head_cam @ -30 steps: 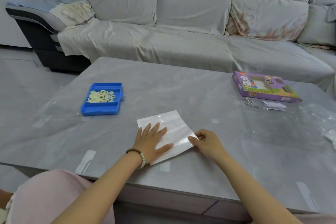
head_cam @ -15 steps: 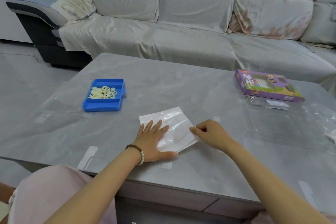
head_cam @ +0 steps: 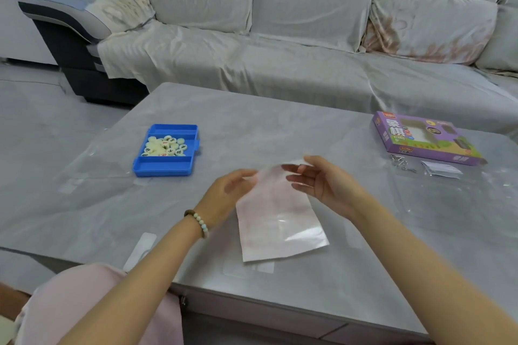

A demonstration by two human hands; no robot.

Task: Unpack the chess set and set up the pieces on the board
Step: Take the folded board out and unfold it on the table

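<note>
Both left hand [head_cam: 224, 196] and right hand [head_cam: 325, 185] are pinching the folded white plastic board [head_cam: 277, 218] right of a blue plastic tray [head_cam: 162, 169] of unplaced cream discs [head_cam: 165, 145].

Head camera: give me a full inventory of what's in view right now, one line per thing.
table: one, grey, fills the foreground
blue tray: one, blue, left part of the table
chess pieces: a pile, count unclear, cream, tray's middle compartment
purple box: one, purple, far right of the table
metal bits: a few, silver, just in front of the box
clear packet: one, transparent, beside the metal bits
sofa: one, grey cover, behind the table
folded sheet: one, whitish-pink, held above the table
bracelet: one, beaded, left wrist
left hand: holds the sheet's upper left edge
right hand: pinches the sheet's upper right corner
</note>
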